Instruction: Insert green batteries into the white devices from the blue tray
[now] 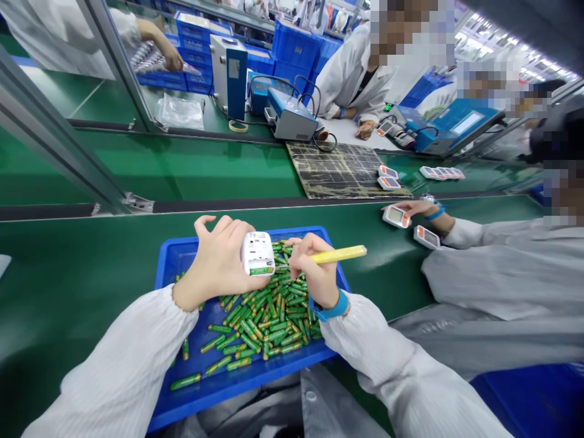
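Note:
My left hand [221, 258] is closed around a small white plastic device [258, 246], its back turned up toward me. In the device's open compartment lies a green battery [261, 271]. My right hand [317, 267] grips a slim tool with a yellow handle [342, 254]. Its thin front end points left at the device's lower right edge; whether it touches cannot be made out. Both hands are above a blue tray [241, 389] holding many loose green batteries [255, 328] with gold-coloured ends.
To the right, a co-worker's hand [417, 208] holds a white-and-orange device [396, 216], with another device [427, 237] beside it. Beyond the metal rail, a dark gridded board [333, 167] lies on the green belt [205, 164]. A metal post [59, 128] slants up at left.

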A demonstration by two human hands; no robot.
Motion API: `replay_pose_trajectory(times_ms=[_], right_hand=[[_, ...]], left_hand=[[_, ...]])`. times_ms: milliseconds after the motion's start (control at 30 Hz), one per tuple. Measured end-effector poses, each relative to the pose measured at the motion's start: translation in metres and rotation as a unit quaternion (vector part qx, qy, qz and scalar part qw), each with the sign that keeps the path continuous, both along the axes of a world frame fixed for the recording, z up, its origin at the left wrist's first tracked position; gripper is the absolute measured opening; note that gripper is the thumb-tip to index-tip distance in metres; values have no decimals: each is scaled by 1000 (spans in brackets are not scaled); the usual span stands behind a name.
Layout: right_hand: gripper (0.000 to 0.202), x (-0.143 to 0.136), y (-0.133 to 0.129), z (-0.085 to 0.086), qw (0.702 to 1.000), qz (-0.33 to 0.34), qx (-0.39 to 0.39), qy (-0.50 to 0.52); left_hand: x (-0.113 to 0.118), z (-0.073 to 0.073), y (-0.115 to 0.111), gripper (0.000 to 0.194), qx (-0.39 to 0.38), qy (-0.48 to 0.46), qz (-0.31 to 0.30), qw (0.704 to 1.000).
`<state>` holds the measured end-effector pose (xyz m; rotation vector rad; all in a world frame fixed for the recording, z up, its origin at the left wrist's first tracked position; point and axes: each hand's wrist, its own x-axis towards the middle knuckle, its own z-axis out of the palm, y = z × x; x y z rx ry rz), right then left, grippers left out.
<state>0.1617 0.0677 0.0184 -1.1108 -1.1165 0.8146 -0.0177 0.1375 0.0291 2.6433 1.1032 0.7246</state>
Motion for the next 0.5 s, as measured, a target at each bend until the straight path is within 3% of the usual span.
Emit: replay_pose_trajectory(times_ms=[300, 500], right_hand=[[20, -2, 1, -2, 1000, 12, -18, -2], [20, -8, 15, -5, 980, 45, -85, 172]], left_hand=[[0, 4, 0, 64, 8, -4, 14, 1000], [-5, 3, 7, 45, 114, 27, 32, 993]])
